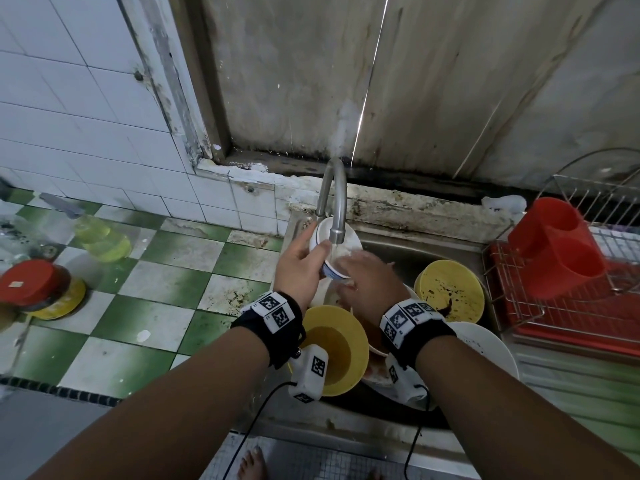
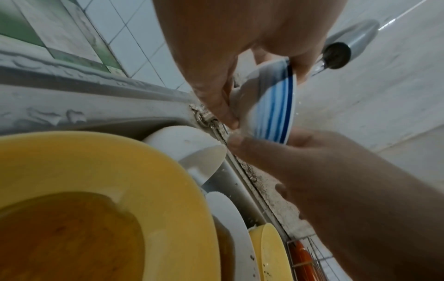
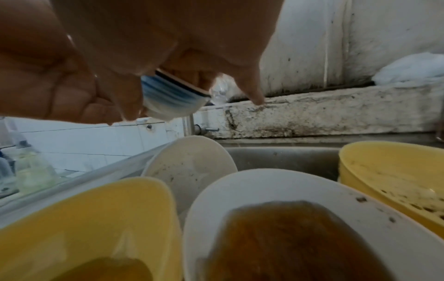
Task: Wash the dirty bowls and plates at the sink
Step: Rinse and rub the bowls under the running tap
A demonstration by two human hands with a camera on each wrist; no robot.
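Nearest in the steel sink (image 1: pixel 408 252) sits a yellow bowl (image 1: pixel 337 348) holding brown water, low on the left side. Just right of it lies a white plate (image 3: pixel 240 182) pooled with brown liquid, and a larger white plate (image 1: pixel 491 344) shows at the near right. Farther right, a second yellow bowl (image 1: pixel 450 289) leans on its side, its inside speckled with dark residue. A white bowl (image 3: pixel 190 163) dotted with specks leans against the sink's left wall.

Above these, both hands meet at a small white bowl with blue stripes (image 2: pixel 273 102), held tilted under the mouth of the faucet (image 1: pixel 334 202), where water runs. The left hand (image 1: pixel 299 268) grips it: the thumb lies over the rim and the fingers curl round the outside wall and foot. The right hand (image 1: pixel 365 282) lies against the bowl's rim and inside with loosely bent fingers; the little finger points out free in the right wrist view, and whether the others pinch the rim I cannot tell.

To the right stands a wire dish rack (image 1: pixel 568 306) with a red cutlery holder (image 1: pixel 557 247). On the green-and-white tiled counter (image 1: pixel 156 278) at left lie a soap bottle (image 1: pixel 100 233) and a red-lidded jar (image 1: pixel 31 282).
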